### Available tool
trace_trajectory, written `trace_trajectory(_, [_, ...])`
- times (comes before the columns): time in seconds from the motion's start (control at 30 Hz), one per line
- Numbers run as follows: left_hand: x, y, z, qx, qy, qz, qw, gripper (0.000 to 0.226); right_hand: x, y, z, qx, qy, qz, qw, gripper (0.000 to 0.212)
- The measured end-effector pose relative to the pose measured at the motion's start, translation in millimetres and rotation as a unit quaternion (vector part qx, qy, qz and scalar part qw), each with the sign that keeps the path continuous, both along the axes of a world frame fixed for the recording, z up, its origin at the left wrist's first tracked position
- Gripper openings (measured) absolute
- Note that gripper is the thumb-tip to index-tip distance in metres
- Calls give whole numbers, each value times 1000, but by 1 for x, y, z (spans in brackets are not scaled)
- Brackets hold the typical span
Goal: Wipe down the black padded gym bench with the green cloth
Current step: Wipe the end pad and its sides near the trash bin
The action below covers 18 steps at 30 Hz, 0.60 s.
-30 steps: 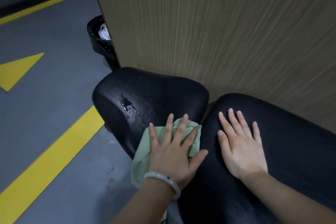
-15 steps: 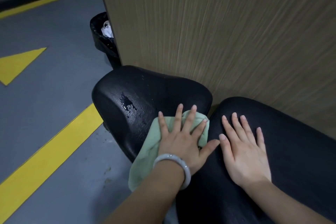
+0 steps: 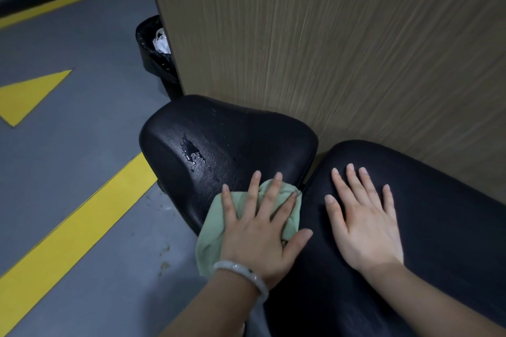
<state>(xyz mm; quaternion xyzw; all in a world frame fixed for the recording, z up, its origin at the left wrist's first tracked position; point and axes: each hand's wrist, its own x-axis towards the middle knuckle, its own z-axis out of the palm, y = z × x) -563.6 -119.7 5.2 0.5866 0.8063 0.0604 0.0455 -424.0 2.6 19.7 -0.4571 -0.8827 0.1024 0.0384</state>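
Note:
The black padded gym bench has two pads: a short seat pad [image 3: 232, 134] at the centre and a long back pad [image 3: 443, 216] running to the lower right. A small puddle of liquid [image 3: 191, 149] glistens on the seat pad's left part. My left hand [image 3: 260, 230], with a pale bracelet on the wrist, presses flat with spread fingers on the green cloth [image 3: 216, 230] at the seat pad's near edge, beside the gap between the pads. Part of the cloth hangs over that edge. My right hand [image 3: 364, 224] rests flat on the long pad, fingers straight.
A wood-grain panel [image 3: 328, 35] rises right behind the bench. A black bin [image 3: 156, 57] lined with a bag stands at the panel's left corner. The grey floor [image 3: 68, 150] to the left carries yellow lines and a yellow triangle.
My left hand slid the cloth a little towards the gap and back, staying at the seat pad's near edge. The right hand stayed flat on the long pad. The puddle is unchanged.

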Motion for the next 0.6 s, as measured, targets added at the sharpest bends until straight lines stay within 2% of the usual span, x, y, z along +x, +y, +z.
trace_trajectory(0.17, [-4, 38, 6, -6, 12, 13, 1000, 75, 1, 0, 0, -1, 8, 0, 1000, 66])
trace_trajectory(0.27, [-5, 50, 6, -14, 25, 10, 1000, 67, 1, 1, 0, -3, 12, -3, 1000, 64])
trace_trajectory(0.37, [-3, 40, 4, 22, 22, 6, 1000, 57, 1, 0, 1, 0, 7, -3, 1000, 67])
trace_trajectory(0.6, [8, -1, -3, 43, 16, 32, 998, 56, 0, 0, 0, 7, 4, -7, 1000, 69])
